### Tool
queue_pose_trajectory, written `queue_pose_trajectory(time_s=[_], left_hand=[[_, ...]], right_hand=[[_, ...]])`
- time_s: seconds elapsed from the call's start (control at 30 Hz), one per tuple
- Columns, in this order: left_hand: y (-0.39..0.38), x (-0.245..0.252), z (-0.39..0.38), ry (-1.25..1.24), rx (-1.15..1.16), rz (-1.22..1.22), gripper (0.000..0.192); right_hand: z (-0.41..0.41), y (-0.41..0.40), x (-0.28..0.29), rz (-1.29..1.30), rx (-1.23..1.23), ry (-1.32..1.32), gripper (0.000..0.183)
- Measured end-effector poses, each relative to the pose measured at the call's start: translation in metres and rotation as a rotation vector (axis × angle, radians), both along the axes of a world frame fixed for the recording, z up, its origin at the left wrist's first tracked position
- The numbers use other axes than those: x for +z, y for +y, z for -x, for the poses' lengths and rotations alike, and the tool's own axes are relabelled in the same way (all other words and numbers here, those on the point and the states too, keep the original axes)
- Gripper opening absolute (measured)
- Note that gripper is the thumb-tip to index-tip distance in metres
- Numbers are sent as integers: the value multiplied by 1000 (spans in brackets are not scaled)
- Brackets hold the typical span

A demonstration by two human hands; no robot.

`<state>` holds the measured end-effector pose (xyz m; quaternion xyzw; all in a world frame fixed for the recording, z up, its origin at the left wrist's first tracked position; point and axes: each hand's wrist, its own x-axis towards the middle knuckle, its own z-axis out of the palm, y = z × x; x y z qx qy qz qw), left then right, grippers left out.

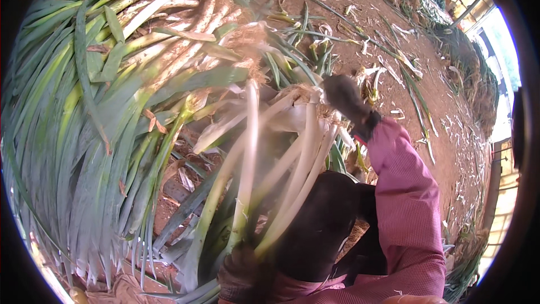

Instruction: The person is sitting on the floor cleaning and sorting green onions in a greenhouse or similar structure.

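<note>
Several long white-stalked leeks stand fanned out before me, their root ends up and their green parts down. Around their lower green part my left hand, dark and seemingly gloved, is closed at the bottom of the view. My right hand, in a dark glove and blurred, is beside the root ends at the right of the bunch; whether its fingers hold anything is unclear. To the left lies a large pile of leeks, white stalks at the top and green leaves hanging down.
Loose leaves and peelings litter the brown earth floor. Heaped green leaves run along the right side. My dark-clad knee is just right of the bunch. A brown cloth or sack lies at the lower left.
</note>
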<state>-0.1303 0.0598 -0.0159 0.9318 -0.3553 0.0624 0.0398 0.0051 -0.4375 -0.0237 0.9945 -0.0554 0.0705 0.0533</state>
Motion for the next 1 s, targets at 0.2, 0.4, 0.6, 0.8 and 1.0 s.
queue_pose_trajectory(time_s=[0.2,0.4,0.6,0.8,1.0], left_hand=[[-9,22,-5,211,19,82,59],[-23,62,-20,465,50,51,61],[-15,80,-18,316,57,270,64],[-6,55,2,12,53,203,75],[17,65,33,227,-8,291,76]], right_hand=[[0,-43,52,-270,-305,-180,39],[-28,130,10,-146,604,-53,49],[-22,198,61,325,661,21,17],[62,193,160,422,672,-203,19],[132,212,207,343,767,-241,25]])
